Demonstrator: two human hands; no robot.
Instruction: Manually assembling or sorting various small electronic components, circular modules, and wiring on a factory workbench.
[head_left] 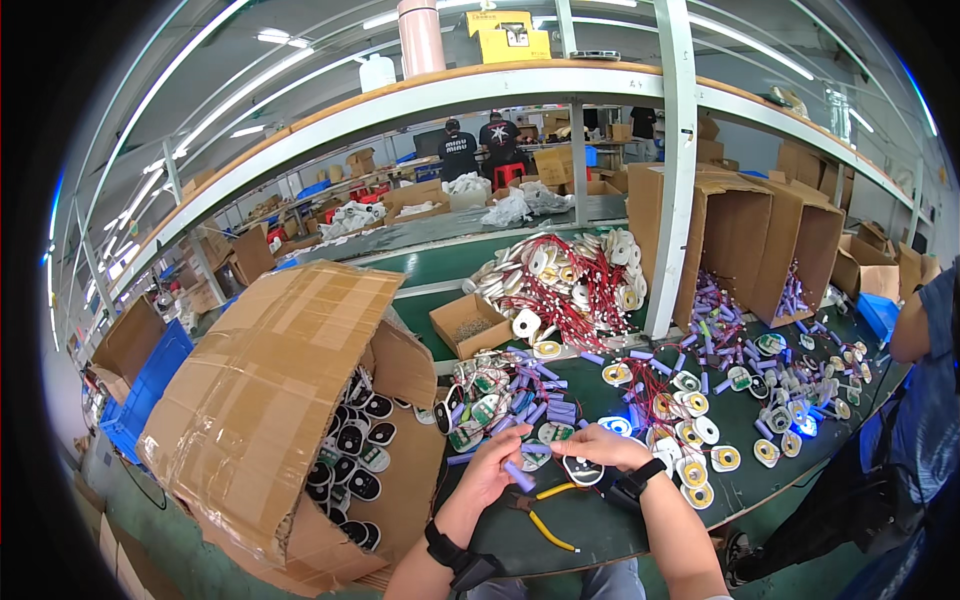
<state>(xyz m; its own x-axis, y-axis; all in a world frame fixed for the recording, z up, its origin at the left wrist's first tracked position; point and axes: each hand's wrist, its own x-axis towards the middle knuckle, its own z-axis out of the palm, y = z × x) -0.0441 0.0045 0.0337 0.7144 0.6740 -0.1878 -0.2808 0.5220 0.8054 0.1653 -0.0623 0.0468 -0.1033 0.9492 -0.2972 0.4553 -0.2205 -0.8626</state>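
My left hand (488, 468) is closed on a purple cylindrical battery (519, 477) that slants down from its fingers. Another purple cylinder (536, 449) bridges the gap between my two hands. My right hand (612, 448) pinches near the end of that cylinder, and a black-faced oval unit with a white rim (582, 470) sits under its fingers. Just below the hands, yellow-handled pliers (550, 530) lie on the dark green bench. Beyond my fingers is a heap of green circuit boards (485, 410) with purple batteries (560, 410) and wires.
On the left, a large cardboard box (270, 390) lies open with several black-and-white oval units (362, 487) inside. Farther back are a small carton (468, 325) and a pile of white discs with red wires (560, 280). A metal post (676, 180) rises ahead. Someone in blue (930, 380) stands at right.
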